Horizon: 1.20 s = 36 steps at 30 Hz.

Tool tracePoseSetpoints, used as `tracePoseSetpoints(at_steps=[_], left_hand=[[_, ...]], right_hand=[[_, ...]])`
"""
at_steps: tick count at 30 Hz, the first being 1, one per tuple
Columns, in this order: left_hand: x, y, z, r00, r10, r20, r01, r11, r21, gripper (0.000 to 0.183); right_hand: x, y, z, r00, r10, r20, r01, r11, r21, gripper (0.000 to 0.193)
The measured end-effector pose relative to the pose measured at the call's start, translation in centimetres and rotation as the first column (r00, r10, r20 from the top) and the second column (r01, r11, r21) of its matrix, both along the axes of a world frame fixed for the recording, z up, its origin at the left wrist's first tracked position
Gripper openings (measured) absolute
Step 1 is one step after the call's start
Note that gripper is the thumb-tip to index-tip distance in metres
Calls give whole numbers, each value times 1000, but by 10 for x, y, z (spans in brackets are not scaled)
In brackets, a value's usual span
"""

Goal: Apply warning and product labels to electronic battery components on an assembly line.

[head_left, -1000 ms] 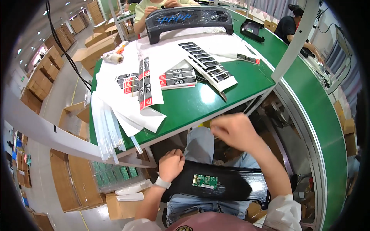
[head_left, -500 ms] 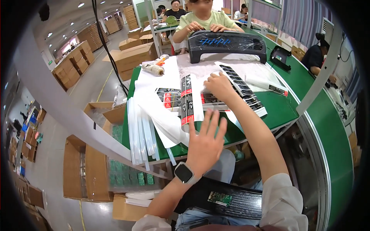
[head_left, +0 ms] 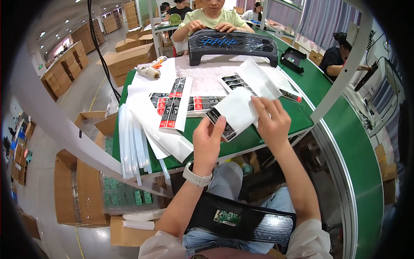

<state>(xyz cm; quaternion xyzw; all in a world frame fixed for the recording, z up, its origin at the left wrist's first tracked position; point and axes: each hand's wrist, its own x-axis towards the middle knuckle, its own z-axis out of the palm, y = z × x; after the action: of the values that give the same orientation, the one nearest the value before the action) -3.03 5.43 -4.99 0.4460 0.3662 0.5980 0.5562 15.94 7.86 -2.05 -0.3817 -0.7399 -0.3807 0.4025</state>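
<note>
Narrowly, left hand [head_left: 206,141] pinches label sheet [head_left: 237,108] — right hand [head_left: 274,122] touching

Right of the fingers of the bare right hand [head_left: 276,126], green tabletop [head_left: 298,115] lies free to the slanting white metal post [head_left: 340,71]. Beyond them a long black plastic housing [head_left: 233,48] blocks; left of the left hand [head_left: 206,144], a curled red-and-black label sheet [head_left: 176,103] does.

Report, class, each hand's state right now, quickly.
Left hand: closed, holding the label sheet.
Right hand: half-curled at that sheet's right edge; whether it grips cannot be told.
</note>
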Motion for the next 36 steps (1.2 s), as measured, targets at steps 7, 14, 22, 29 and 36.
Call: tracePoseSetpoints(at_steps=[7,14,22,29,36], left_hand=[[-16,-34,3,956,36,-291,77,927,368,13],[-17,-71,23,780,43,-624,328,822,466,11],[-20,-69,20,686,149,-712,371,770,518,10],[-22,-68,15,758,64,-649,334,816,471,22],[-23,-68,14,851,-61,-522,316,854,414,17]], right_hand=[[-13,-89,6,829,290,-478,-504,758,-414,48],[-31,-99,15,899,354,-258,-410,888,-209,35],[-32,-101,11,827,367,-425,-522,783,-339,27],[-35,-93,-1,891,402,-212,-434,891,-135,24],[-34,-89,-8,904,426,-30,-426,905,-1,29]])
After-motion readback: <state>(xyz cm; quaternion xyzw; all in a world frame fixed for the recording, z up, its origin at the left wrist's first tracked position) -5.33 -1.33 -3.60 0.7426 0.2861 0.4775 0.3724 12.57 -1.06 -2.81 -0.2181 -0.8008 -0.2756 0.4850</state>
